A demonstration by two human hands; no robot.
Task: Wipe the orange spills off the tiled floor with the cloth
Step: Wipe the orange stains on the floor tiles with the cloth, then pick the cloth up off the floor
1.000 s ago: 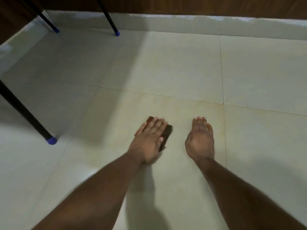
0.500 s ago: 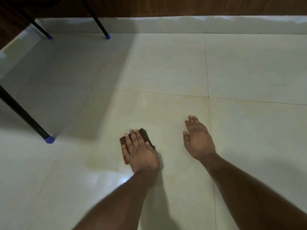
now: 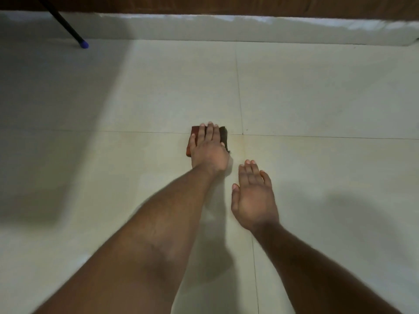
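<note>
Pale glossy tiled floor (image 3: 317, 91), thin grout lines, white skirting under dark wood, one black leg with a blue foot (image 3: 84, 44) at far left; our left hand (image 3: 209, 150) lies flat, fingers straight, pressing the folded reddish-brown cloth (image 3: 196, 137) on the grout joint; our right hand (image 3: 252, 196) rests flat and empty on the tile nearby; faint orange staining (image 3: 240, 146) tints the grout just right of the cloth; we judge firm, overlapping passes along that joint best, refolding to a clean face.

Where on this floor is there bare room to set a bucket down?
Bare tile lies right of the right hand, and beyond the cloth toward the skirting. Tightest around the left hand and by the black leg.
</note>
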